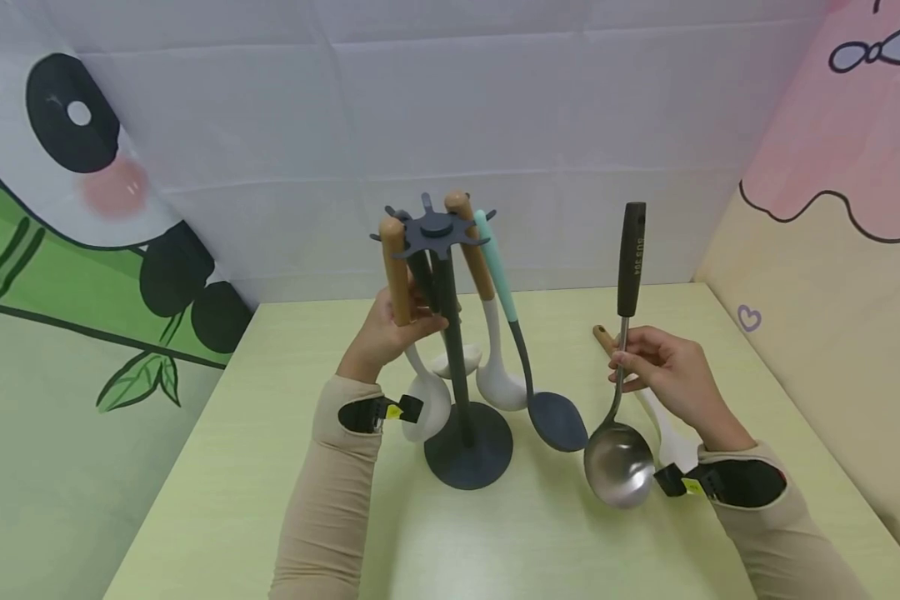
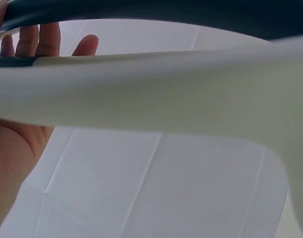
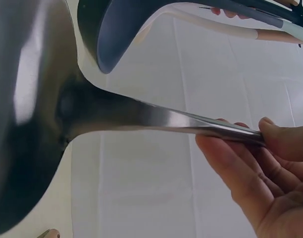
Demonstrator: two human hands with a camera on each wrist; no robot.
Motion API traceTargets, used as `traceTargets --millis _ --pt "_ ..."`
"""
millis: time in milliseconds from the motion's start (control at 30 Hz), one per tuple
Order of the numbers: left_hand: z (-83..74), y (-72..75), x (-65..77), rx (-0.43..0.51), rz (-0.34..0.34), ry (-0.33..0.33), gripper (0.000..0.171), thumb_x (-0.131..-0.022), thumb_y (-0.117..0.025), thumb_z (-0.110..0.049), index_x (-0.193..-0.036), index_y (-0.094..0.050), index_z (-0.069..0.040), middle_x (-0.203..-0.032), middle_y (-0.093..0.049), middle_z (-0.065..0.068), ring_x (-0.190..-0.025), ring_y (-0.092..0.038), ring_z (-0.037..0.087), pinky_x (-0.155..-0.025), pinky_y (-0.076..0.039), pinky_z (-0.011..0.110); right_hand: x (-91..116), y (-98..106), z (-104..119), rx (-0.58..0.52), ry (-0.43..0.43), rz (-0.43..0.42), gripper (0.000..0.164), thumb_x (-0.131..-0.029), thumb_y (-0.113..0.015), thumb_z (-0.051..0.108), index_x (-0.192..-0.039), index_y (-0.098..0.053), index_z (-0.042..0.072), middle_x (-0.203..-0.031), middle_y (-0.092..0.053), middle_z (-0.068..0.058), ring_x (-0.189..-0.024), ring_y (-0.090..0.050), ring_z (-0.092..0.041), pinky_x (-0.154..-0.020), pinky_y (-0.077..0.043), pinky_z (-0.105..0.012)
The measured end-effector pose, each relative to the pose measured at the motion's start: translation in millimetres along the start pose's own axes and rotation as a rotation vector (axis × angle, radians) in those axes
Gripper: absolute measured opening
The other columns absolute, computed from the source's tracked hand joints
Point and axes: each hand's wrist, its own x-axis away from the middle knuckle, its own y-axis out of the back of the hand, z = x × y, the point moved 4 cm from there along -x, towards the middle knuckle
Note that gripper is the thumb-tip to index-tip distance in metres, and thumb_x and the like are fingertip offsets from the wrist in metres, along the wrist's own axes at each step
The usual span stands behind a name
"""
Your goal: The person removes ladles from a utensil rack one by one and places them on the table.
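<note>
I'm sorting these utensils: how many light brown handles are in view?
3: one handle left of the stand post, another handle right of it, the third handle on the table, partly behind the right hand. Others may be hidden.

Table: a flat, pale yellow-green top (image 1: 232, 467), its far edge running straight along the white cloth backdrop (image 1: 292, 233)
Utensil stand: a dark grey rack with a slim pole (image 1: 456, 375), upright on its round, flat base (image 1: 483, 458) near the middle
Right side: a white utensil with a brown wooden handle (image 1: 669, 433), lying diagonally, partly hidden
</note>
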Motion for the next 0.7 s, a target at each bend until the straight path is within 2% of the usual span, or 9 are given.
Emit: traceTargets --millis 67,133,267,333,500,700 --pt "-0.4 -0.1 -0.2 -0.004 0.004 -0.003 0.039 -0.085 -0.074 -0.005 -0.109 -0.051 0.014 -0.101 -0.071 -0.009 -0.092 -0.068 0.010 -0.081 -0.055 0.028 -2 1 -3 0.010 -0.016 -0.001 0.014 -0.092 -0.062 -0.009 -0.105 -0.061 -0.013 -0.089 -0.069 -0.021 -0.070 -0.071 -0.009 -0.059 -0.059 -0.033" --pt "-0.4 0.0 -0.3 -0.003 0.007 -0.003 0.035 -0.084 -0.073 -0.002 -0.109 -0.052 0.013 -0.101 -0.071 -0.009 -0.092 -0.068 0.010 -0.081 -0.055 0.028 -4 2 -5 0.018 -0.026 0.000 0.014 -0.093 -0.063 -0.008 -0.106 -0.061 -0.013 -0.091 -0.069 -0.024 -0.070 -0.071 -0.008 -0.059 -0.059 -0.033" --pt "-0.4 0.2 -0.2 0.003 0.007 -0.003 0.028 -0.084 -0.072 0.002 -0.108 -0.060 -0.001 -0.100 -0.071 -0.009 -0.092 -0.068 0.010 -0.081 -0.055 0.028 -7 3 -11 0.021 -0.043 0.008 0.016 -0.094 -0.062 -0.006 -0.108 -0.061 -0.013 -0.093 -0.069 -0.023 -0.071 -0.071 -0.009 -0.060 -0.059 -0.034" --pt "-0.5 0.2 -0.1 0.008 0.006 -0.003 0.029 -0.084 -0.075 -0.006 -0.109 -0.061 -0.011 -0.100 -0.071 -0.009 -0.091 -0.068 0.010 -0.081 -0.055 0.027 -9 3 -13 0.024 -0.053 0.013 0.017 -0.094 -0.062 -0.005 -0.109 -0.061 -0.013 -0.094 -0.069 -0.023 -0.071 -0.071 -0.010 -0.061 -0.059 -0.034" --pt "-1.4 -0.6 0.4 0.030 0.019 -0.014 0.031 -0.085 -0.079 -0.026 -0.110 -0.061 -0.021 -0.101 -0.071 -0.008 -0.091 -0.068 0.010 -0.080 -0.055 0.026 -15 2 -20 0.043 -0.085 0.030 0.018 -0.095 -0.063 -0.002 -0.109 -0.060 -0.012 -0.094 -0.069 -0.024 -0.071 -0.072 -0.012 -0.061 -0.059 -0.034" --pt "-2.6 -1.2 0.4 0.033 0.029 -0.011 0.030 -0.087 -0.077 -0.014 -0.109 -0.062 -0.026 -0.101 -0.070 -0.009 -0.091 -0.067 0.010 -0.081 -0.054 0.026 -22 -1 -26 0.050 -0.099 0.066 0.016 -0.095 -0.061 -0.003 -0.108 -0.060 -0.013 -0.088 -0.070 -0.021 -0.071 -0.072 -0.014 -0.060 -0.059 -0.035"
